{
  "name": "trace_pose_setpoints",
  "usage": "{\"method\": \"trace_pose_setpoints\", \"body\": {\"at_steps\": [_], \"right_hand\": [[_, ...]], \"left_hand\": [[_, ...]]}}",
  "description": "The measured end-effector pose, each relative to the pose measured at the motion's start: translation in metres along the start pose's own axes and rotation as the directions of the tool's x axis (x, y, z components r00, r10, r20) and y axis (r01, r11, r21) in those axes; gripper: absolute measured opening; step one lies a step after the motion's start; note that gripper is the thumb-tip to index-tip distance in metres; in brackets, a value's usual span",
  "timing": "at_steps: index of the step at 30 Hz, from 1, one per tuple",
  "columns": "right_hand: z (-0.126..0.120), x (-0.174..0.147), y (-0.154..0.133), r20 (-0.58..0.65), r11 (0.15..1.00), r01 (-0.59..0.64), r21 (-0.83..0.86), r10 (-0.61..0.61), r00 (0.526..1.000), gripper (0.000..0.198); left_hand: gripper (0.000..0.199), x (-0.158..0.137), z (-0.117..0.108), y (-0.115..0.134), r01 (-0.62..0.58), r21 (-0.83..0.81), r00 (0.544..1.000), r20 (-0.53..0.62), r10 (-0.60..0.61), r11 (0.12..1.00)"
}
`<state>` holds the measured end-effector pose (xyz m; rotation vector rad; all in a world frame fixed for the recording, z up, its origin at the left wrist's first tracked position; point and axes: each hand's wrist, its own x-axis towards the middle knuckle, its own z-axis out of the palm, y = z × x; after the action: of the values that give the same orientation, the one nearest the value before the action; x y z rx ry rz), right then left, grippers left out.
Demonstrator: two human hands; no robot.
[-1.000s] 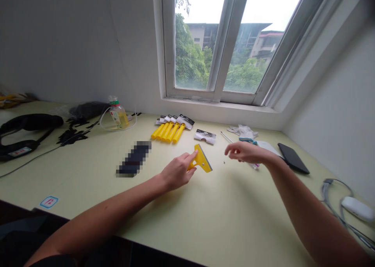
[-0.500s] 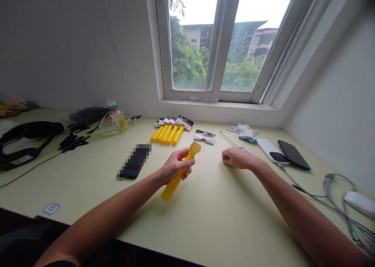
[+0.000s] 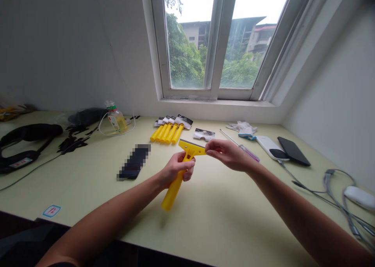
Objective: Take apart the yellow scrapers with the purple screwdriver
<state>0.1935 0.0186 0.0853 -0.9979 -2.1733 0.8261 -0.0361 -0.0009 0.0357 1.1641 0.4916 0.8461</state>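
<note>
My left hand (image 3: 179, 167) is closed around the handle of a yellow scraper (image 3: 172, 190), held tilted above the table. Its wide T-shaped head (image 3: 191, 147) faces me, with a dark blade strip along the top and a small screw at the left. At the right end of that head, the thumb and fingers of my right hand (image 3: 224, 153) are pinched together on the corner. Whether a small part is also between them is hidden. Behind the scraper lie several yellow scrapers (image 3: 166, 133) with card sleeves on their heads, and a loose card sleeve (image 3: 204, 134).
A screwdriver (image 3: 249, 153) lies beyond my right hand, near a white glove (image 3: 242, 128). Further right are a white power bank (image 3: 269, 146), a black phone (image 3: 293, 150) and cables (image 3: 336, 196). Leftward are a pixelated dark phone (image 3: 134, 163), a bottle (image 3: 117, 120) and a headset (image 3: 29, 138).
My right hand has risen from the table and moved left to the scraper's head. In my left hand the scraper has turned, so its broad head now faces me.
</note>
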Motion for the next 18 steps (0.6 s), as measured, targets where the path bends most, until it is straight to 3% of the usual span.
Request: {"method": "trace_pose_setpoints", "body": {"at_steps": [5,18], "right_hand": [[0.012,0.0,-0.006,-0.091,0.984,0.067,-0.165,-0.083,0.992,0.013],[0.022,0.001,-0.006,-0.14,0.976,0.074,-0.203,-0.104,0.985,0.007]], "left_hand": [[0.02,-0.001,0.001,-0.002,-0.026,0.048,1.0,-0.016,0.027,0.998],[0.025,-0.002,0.005,-0.004,-0.062,0.195,0.997,-0.041,0.072,0.979]]}}
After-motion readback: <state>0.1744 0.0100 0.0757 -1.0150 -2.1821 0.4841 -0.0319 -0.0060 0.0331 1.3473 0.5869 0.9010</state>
